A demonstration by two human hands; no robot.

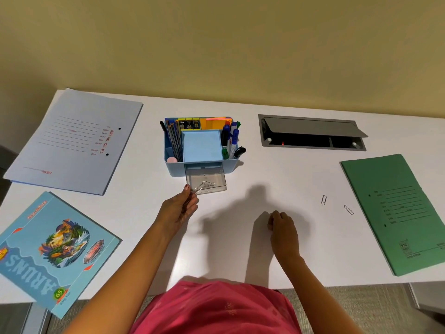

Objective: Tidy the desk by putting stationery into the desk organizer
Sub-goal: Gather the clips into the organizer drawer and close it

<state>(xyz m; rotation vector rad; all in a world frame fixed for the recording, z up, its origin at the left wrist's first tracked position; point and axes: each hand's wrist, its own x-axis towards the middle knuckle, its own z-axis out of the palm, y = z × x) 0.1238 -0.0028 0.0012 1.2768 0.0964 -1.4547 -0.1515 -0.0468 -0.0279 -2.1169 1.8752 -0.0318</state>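
White desk surface (265, 169) is running along a plain yellow wall, and a blue plastic desk organizer (173, 168) is sitting at its centre, with grey pencils (174, 141), blue-capped markers (231, 138) and orange sticky notes (214, 122) standing in its upper compartments. A clear plastic drawer (207, 178) is projecting from the organizer's front toward the person, and a few metal clips (206, 184) are lying inside it. The left hand (179, 210) is pinching the drawer's front left corner — thumb on top, fingers beneath. The right hand (283, 227) is resting knuckles-up on the desk, right of the drawer, fingers curled under — whether they are holding anything cannot be determined. One loose metal paper clip (323, 200) and a second loose paper clip (348, 210) are lying further right, near a green card folder (395, 213). A pale lavender folder (74, 141) and a blue illustrated notebook (53, 251) are lying at the left; a grey cable hatch (311, 133) is standing open at the back right.
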